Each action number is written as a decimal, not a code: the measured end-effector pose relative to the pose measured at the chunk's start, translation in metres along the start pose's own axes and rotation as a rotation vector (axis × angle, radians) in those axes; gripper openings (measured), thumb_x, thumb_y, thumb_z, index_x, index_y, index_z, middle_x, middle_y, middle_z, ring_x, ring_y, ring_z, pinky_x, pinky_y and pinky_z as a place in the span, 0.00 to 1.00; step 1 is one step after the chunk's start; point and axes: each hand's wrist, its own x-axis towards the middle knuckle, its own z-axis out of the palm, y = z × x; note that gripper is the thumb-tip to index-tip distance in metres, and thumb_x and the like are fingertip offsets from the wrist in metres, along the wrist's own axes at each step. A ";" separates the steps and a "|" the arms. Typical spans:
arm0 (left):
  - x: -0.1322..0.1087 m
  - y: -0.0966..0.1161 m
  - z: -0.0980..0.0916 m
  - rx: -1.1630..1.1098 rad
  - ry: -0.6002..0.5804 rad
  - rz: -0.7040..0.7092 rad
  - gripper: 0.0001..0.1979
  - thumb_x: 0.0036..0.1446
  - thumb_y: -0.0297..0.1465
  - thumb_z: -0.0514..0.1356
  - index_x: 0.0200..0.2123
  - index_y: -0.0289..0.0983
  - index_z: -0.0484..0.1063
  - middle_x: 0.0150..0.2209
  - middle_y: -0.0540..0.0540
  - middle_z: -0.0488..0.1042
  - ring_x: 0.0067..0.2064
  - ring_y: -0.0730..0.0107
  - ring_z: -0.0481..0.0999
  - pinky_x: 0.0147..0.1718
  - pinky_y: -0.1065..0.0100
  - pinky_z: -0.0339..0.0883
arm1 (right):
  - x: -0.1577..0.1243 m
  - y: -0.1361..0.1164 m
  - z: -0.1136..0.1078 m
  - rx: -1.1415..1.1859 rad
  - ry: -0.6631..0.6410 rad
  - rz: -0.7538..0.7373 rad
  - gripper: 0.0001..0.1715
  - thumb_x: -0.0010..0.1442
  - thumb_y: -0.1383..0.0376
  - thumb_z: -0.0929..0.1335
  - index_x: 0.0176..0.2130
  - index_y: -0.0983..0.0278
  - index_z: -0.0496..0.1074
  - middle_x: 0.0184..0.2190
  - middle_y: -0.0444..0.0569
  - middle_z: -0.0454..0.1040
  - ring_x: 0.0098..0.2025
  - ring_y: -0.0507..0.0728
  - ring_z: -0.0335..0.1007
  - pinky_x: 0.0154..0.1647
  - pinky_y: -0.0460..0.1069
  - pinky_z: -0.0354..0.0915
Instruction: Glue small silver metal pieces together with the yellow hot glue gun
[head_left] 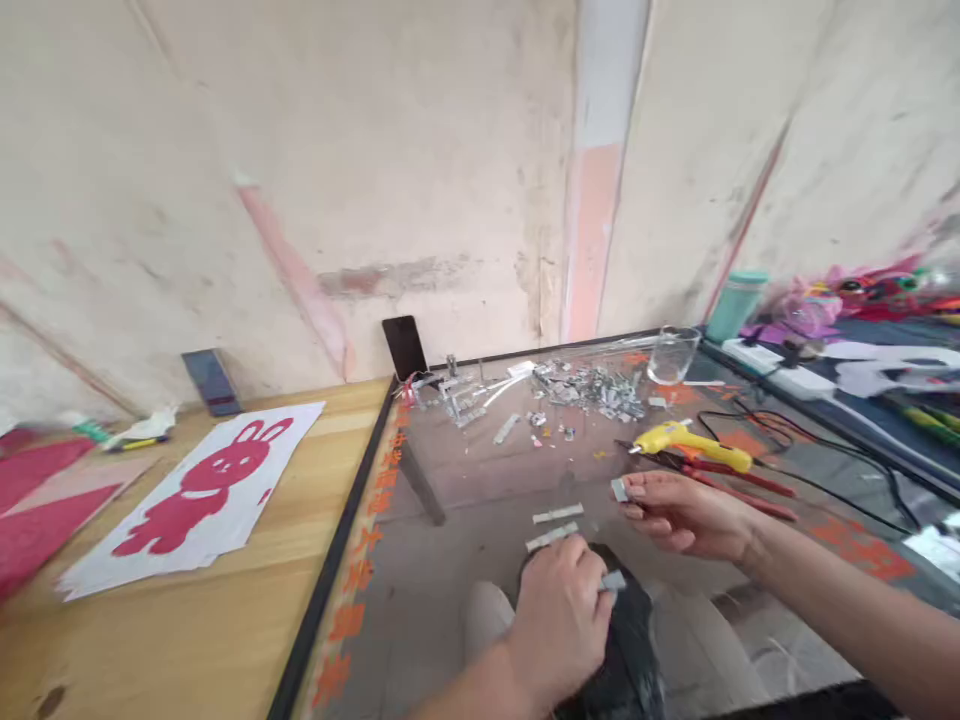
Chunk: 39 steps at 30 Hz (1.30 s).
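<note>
Grip of the right hand [671, 512] is closed on a small grey piece [619, 490], pinched at the fingertips just on the near side of the yellow glue gun's [694, 445] nozzle. Nearer the person and left of the gun, the left hand [561, 612] is curled, gripping a second grey piece [613, 580] that juts out past the thumb; a dark object [626, 645] shows below this hand. Two pale strips [557, 514] lie left of the gun, one partly behind the left hand; whether it touches that strip I cannot tell. Pliers with red handles [742, 492] lie just on the gun's near side, and a black cord [832, 495] runs off to its right. Beyond the nozzle, to the left, spreads a heap of grey scraps [592, 390]. Behind the gun stands a clear glass [673, 356]; farther back and right, a turquoise bottle [737, 308]. Well left of the gun, paper with a red rabbit [217, 475] lies on a wooden table [247, 625].
</note>
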 end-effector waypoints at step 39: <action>0.022 0.006 -0.019 0.138 -0.053 -0.023 0.09 0.57 0.24 0.56 0.39 0.36 0.73 0.39 0.45 0.72 0.41 0.63 0.73 0.40 0.65 0.67 | -0.030 0.042 0.022 -0.913 0.193 -0.087 0.07 0.51 0.67 0.64 0.28 0.65 0.72 0.18 0.41 0.69 0.16 0.48 0.62 0.17 0.42 0.57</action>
